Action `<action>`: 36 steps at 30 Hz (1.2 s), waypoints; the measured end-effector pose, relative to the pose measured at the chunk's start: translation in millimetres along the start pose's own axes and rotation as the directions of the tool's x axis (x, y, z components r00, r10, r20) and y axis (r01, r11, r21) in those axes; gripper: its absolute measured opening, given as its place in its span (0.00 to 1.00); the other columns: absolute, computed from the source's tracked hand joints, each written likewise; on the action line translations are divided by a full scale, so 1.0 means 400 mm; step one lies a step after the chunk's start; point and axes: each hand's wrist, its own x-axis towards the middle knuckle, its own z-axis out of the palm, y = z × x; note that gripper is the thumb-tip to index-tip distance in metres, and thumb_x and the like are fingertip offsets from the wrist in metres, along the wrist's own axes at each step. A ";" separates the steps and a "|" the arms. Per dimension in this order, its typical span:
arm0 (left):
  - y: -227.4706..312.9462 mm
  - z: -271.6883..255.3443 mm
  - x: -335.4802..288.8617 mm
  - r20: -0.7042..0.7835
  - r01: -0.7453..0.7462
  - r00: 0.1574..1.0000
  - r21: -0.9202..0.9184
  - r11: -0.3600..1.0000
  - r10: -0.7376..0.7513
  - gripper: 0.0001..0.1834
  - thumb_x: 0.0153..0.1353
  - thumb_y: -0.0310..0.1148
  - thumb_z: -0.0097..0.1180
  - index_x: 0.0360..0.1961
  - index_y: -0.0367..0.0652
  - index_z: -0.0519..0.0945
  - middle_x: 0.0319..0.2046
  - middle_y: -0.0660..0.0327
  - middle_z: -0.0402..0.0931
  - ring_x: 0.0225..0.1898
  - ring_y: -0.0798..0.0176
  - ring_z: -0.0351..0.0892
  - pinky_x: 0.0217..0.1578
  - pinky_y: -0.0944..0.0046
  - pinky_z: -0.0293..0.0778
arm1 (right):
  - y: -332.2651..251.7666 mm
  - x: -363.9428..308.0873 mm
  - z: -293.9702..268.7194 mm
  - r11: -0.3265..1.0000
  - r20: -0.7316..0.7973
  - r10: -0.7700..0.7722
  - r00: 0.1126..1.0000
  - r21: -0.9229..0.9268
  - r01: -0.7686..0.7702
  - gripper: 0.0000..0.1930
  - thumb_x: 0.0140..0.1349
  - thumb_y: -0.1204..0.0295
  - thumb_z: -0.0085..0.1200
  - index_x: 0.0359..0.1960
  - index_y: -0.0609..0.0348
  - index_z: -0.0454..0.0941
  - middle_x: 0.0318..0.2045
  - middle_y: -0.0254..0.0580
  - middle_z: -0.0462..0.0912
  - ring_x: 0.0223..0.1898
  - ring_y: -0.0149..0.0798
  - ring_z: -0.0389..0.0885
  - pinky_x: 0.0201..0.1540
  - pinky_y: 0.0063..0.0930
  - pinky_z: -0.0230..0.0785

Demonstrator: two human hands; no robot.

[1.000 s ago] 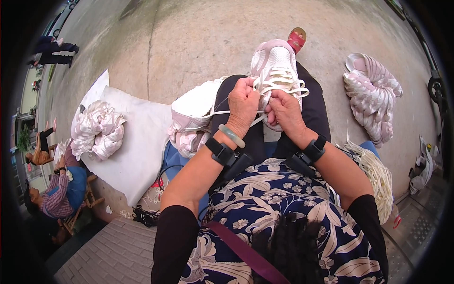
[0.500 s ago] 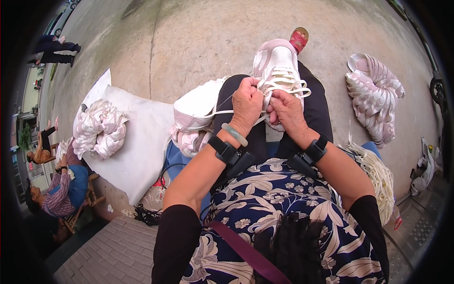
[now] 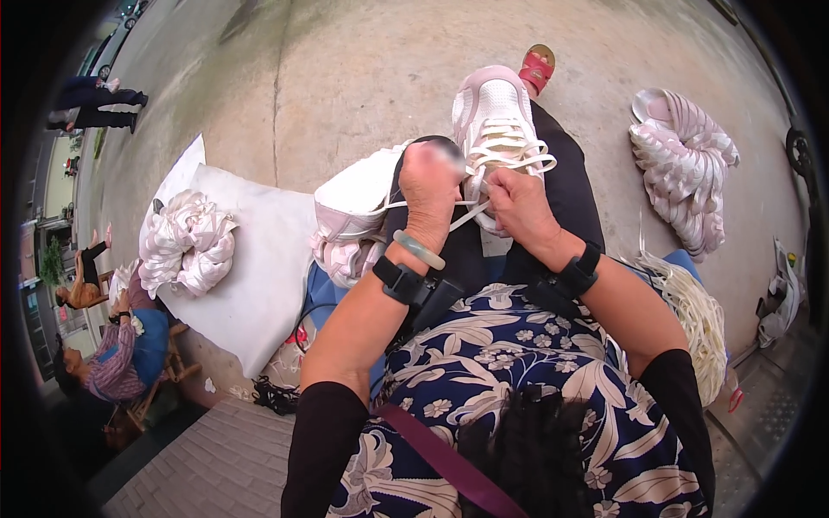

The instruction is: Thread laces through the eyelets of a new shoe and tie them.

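A white and pale pink sneaker [image 3: 492, 102] rests on my lap between my knees, toe pointing away. Cream shoelace [image 3: 509, 159] criss-crosses its front in loose loops. On the left of the shoe, my left hand [image 3: 429, 194] is closed in a fist on the lace; its upper part is blurred. My right hand [image 3: 522, 207] is closed at the shoe's lower eyelets, pinching lace, its fingertips hidden. Lace strands stretch between both hands and one runs left toward a second white and pink shoe part [image 3: 350, 211] beside my left knee.
A ring-shaped bundle of pink-white shoe uppers [image 3: 188, 242] lies on a white sheet [image 3: 259, 224] at left. Another bundle [image 3: 682, 173] is on the floor at right. Cream laces [image 3: 691, 319] hang near my right elbow. A seated person [image 3: 121, 354] is at far left.
My left hand has drawn slightly left and away from the shoe, closing into a fist. My right hand has turned over the lower eyelets. The sneaker has shifted a little left.
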 end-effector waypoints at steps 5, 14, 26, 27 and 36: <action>0.024 -0.016 -0.022 -0.009 0.058 0.998 -0.025 0.998 -0.058 0.06 0.53 0.22 0.42 0.34 0.39 0.66 0.17 0.61 0.71 0.11 0.73 0.67 0.09 0.75 0.61 | -0.040 -0.087 -0.146 0.983 0.152 0.175 0.973 0.033 -0.182 0.08 0.57 0.75 0.44 0.23 0.65 0.72 0.12 0.36 0.71 0.11 0.26 0.69 0.13 0.21 0.61; 0.044 -0.039 -0.051 0.131 0.104 0.984 0.134 0.985 -0.122 0.07 0.55 0.23 0.45 0.36 0.36 0.66 0.17 0.60 0.72 0.11 0.73 0.68 0.09 0.75 0.62 | 0.033 -0.096 -0.217 0.975 0.126 0.185 0.975 0.101 -0.198 0.08 0.57 0.71 0.50 0.25 0.64 0.74 0.16 0.32 0.71 0.14 0.23 0.67 0.15 0.16 0.59; 0.118 -0.308 -0.005 -0.197 -0.104 0.967 0.273 0.956 0.161 0.02 0.55 0.24 0.48 0.30 0.40 0.72 0.20 0.63 0.73 0.14 0.75 0.67 0.14 0.78 0.62 | 0.057 0.005 -0.147 0.926 -0.145 0.226 0.963 0.340 -0.166 0.08 0.54 0.70 0.54 0.24 0.63 0.74 0.17 0.31 0.74 0.18 0.21 0.67 0.20 0.17 0.60; 0.116 -0.319 -0.004 -0.197 -0.103 0.967 0.276 0.955 0.162 0.02 0.55 0.24 0.48 0.30 0.40 0.72 0.20 0.63 0.73 0.14 0.75 0.67 0.14 0.78 0.62 | 0.065 0.011 -0.146 0.938 -0.186 0.193 0.963 0.322 -0.126 0.07 0.54 0.72 0.53 0.24 0.63 0.74 0.16 0.31 0.74 0.18 0.21 0.68 0.21 0.17 0.61; 0.038 -0.507 0.093 -0.137 -0.173 0.885 0.790 0.588 0.446 0.06 0.50 0.29 0.52 0.29 0.39 0.74 0.22 0.60 0.75 0.23 0.65 0.74 0.27 0.66 0.71 | 0.033 0.013 -0.209 0.973 -0.206 0.135 0.969 0.214 -0.090 0.11 0.55 0.66 0.54 0.26 0.63 0.73 0.15 0.31 0.71 0.14 0.23 0.67 0.16 0.17 0.58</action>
